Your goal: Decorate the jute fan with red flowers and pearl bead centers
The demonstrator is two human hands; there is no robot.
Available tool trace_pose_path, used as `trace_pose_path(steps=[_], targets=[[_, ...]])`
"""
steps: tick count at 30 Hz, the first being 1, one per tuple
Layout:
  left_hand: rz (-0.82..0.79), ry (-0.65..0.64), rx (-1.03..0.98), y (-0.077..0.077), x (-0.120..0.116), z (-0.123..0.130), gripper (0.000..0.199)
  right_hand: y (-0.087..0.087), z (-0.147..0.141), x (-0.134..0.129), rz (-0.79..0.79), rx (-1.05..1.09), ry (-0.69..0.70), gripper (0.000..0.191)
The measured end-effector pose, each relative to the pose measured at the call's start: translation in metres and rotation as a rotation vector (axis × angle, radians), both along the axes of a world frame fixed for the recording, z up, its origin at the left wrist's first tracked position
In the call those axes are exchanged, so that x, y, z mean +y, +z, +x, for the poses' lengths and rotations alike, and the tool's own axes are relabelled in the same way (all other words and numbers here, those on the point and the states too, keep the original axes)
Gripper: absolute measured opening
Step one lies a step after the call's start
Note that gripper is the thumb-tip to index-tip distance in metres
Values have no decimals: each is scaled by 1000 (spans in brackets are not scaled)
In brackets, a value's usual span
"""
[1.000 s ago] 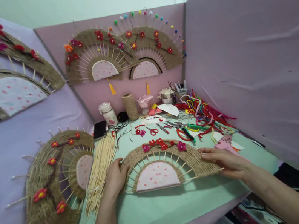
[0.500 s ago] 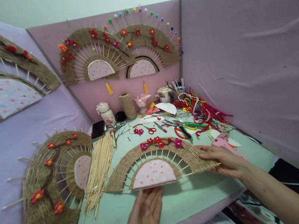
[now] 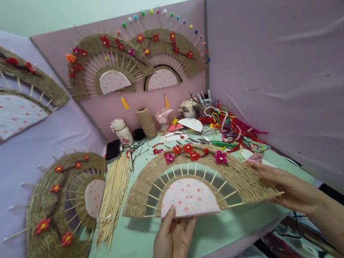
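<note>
A twine-woven fan [image 3: 188, 196] with red and magenta flowers and a pink spotted half-circle centre is held above the green tabletop. My left hand [image 3: 174, 241] grips the bottom edge of its centre, thumb in front and fingers beneath. At the fan's right end, my right hand [image 3: 283, 185] holds the woven band, with some fingers hidden behind it. The fan's upper edge covers part of the tools behind.
Thin sticks [image 3: 114, 200] lie left of the fan, beside another woven fan [image 3: 45, 220]. Behind stand a twine spool [image 3: 147, 123] and a white jar [image 3: 122, 132]. Colourful pipe cleaners [image 3: 231, 125] pile up at the back right. More fans hang on the walls.
The held fan has come closer to the camera and shifted right, now hiding the scissors and pliers. My left thumb has moved onto the front of its centre.
</note>
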State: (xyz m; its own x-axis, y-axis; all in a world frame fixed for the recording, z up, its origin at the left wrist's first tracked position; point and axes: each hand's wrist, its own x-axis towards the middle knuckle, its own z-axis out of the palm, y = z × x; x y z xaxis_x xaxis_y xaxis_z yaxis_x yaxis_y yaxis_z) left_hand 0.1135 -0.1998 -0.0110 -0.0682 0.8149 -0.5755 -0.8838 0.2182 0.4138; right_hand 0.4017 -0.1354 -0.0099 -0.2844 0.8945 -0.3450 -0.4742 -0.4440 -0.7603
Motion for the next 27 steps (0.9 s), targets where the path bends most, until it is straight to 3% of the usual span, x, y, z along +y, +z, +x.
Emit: trace_pose_path(steps=[4,7,12,16,22,27], targets=[[129,3,-102,4,19,-5,40,-3,-1,13,40,238,-113,59],[194,21,-166,8,42,-12,40,-9,-17,20,3,340,-174,50],[347,21,-207,11,84,-23,43,-17,-71,21,13,257,-59,43],[443,16,-212,10,110,-27,44,-13,-122,44,97,235,-47,40],[477,38,-167,6,130,-33,49,-9,-173,95,204,314,-61,24],[495,30,-197,-4,136,-38,50,-19,-187,110,206,343,-81,15]])
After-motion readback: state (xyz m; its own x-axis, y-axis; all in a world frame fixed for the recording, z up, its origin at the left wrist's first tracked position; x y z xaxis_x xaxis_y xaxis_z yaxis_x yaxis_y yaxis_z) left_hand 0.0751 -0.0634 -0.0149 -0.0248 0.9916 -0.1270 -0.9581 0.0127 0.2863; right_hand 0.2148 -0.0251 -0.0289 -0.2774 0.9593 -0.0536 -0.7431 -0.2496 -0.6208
